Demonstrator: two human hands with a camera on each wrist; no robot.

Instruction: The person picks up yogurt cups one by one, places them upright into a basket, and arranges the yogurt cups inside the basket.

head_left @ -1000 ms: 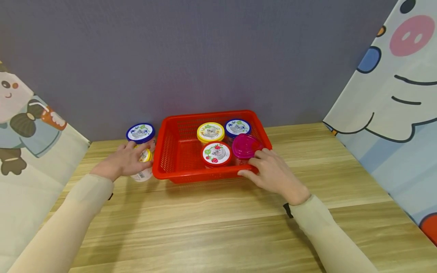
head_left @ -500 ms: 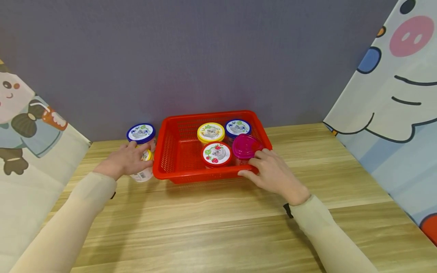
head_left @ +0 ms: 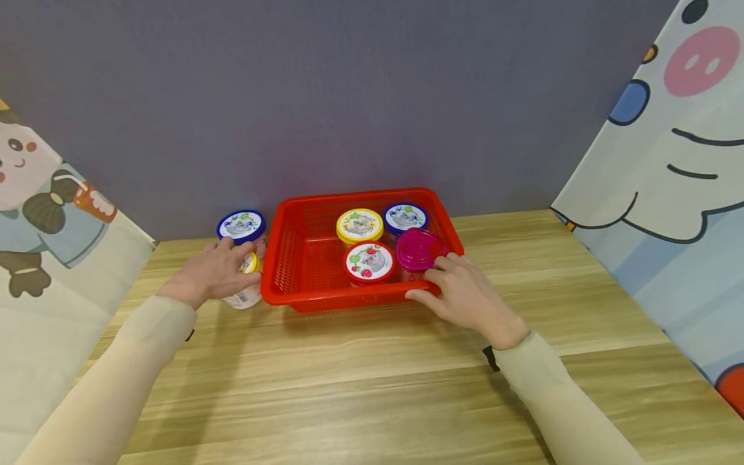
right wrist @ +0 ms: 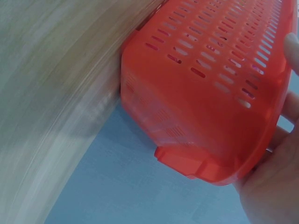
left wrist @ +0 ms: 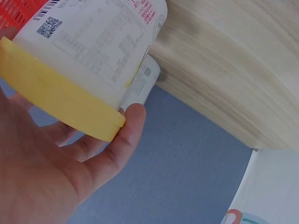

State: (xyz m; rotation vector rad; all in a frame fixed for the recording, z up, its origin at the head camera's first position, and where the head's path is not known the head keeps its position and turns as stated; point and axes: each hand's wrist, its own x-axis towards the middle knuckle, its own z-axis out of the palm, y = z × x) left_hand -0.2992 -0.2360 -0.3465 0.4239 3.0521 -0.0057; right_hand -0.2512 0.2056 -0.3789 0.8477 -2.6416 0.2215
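At the left of the head view, my left hand (head_left: 212,271) grips a white tub with a yellow lid (head_left: 247,298) from above. In the left wrist view, its fingers (left wrist: 119,149) curl round the edge of the yellow lid (left wrist: 58,95). A tub with a blue lid (head_left: 241,225) stands just behind it. My right hand (head_left: 467,294) holds the near right rim of the red plastic basket (head_left: 325,301), thumb outside and fingers over the edge. Beside those fingers, inside the basket, is a tub with a magenta lid (head_left: 417,248).
Also in the basket's right half are tubs with a yellow lid (head_left: 359,225), a blue lid (head_left: 405,217) and a red lid (head_left: 369,263). A grey panel (head_left: 349,97) rises behind the wooden table (head_left: 360,387). Cartoon-printed sheets (head_left: 657,187) flank the table.
Hardly anything differs. My left hand stays on the yellow-lidded tub with only a slight shift, and my right hand keeps its hold on the basket rim.
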